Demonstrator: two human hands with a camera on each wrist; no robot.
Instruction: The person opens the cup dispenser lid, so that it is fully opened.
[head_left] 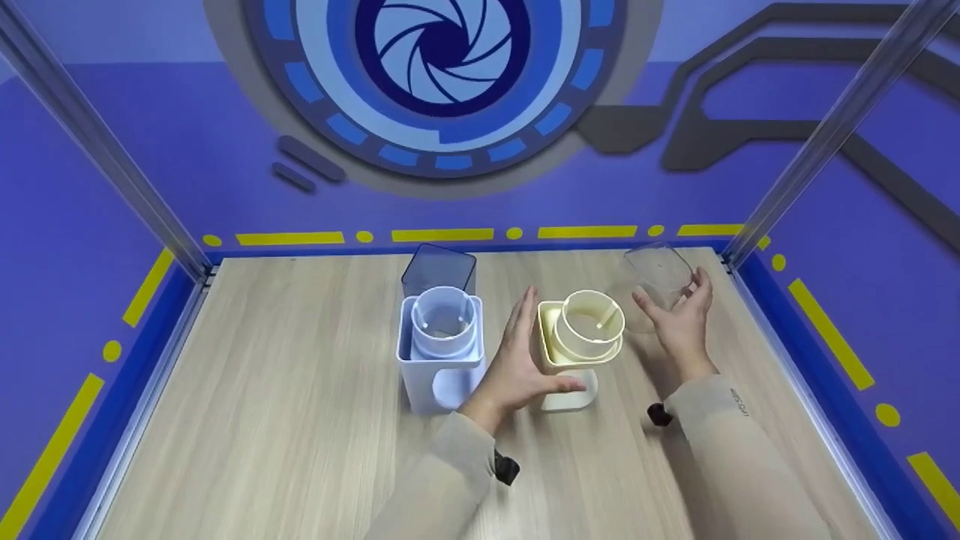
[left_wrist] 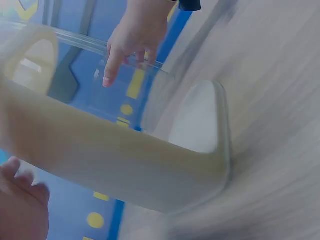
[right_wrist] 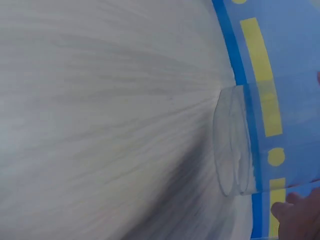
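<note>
A cream plastic stand (head_left: 551,337) with a round collar (head_left: 589,337) on top and a rounded tray at its foot is upright on the table. My left hand (head_left: 517,367) is at its left side, fingers straight and thumb reaching across its front. In the left wrist view, the left fingers (left_wrist: 22,200) lie beside the stand's body (left_wrist: 115,150). My right hand (head_left: 682,322) holds a clear see-through container (head_left: 660,268), thumb on one side and fingers on the other. In the right wrist view, the clear container (right_wrist: 232,145) shows its rounded end near the table.
Left of my left hand stands a matching light blue stand (head_left: 420,382) with its own collar. A dark see-through container (head_left: 440,266) is behind it. The wooden table (head_left: 285,420) meets purple-blue panels (head_left: 225,150) at the back and both sides.
</note>
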